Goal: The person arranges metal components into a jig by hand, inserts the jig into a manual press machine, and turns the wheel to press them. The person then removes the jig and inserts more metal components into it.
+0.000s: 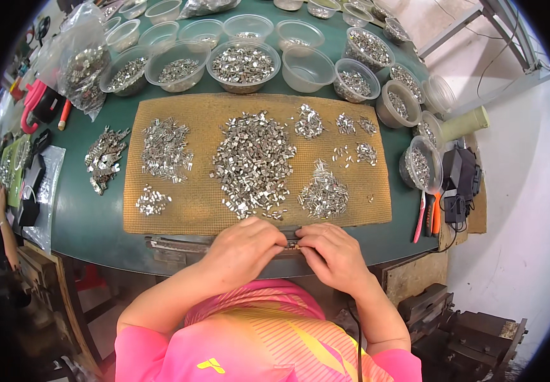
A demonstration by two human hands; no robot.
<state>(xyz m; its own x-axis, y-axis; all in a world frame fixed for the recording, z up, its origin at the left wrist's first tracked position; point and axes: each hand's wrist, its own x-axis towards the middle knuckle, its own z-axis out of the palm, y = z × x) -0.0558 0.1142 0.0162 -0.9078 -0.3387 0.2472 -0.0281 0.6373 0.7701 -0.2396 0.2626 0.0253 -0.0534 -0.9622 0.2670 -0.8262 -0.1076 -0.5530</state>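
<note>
From where I watch, everything hinges on the narrow dark bar (176, 244) at the near edge of the worktop (90, 219) and the small part (292, 244) at the gap between the two hands. The bar's long axis runs left to right, across my line of reach and roughly along the mat's near edge. Its left end sticks out past the left hand (243, 248); its middle is hidden under that hand, and I cannot tell whether it ends under the right hand (333, 254). The small part lies to the right of the left fingers (277, 238) and to the left of the right fingers (315, 237), so close to both that I would call neither hand clearly nearer. It is too small for me to read its own long axis or which way it points. Both sets of fingers are bent and drawn in toward that spot, thumbs on the near side; whether either has a firm pinch on the part or only touches the bar, I cannot tell. Straight ahead of the left hand, on the brown mat (202, 204), spreads the big heap (254, 162) of metal bits; ahead of the right hand lies a heap of slivers (323, 193).
</note>
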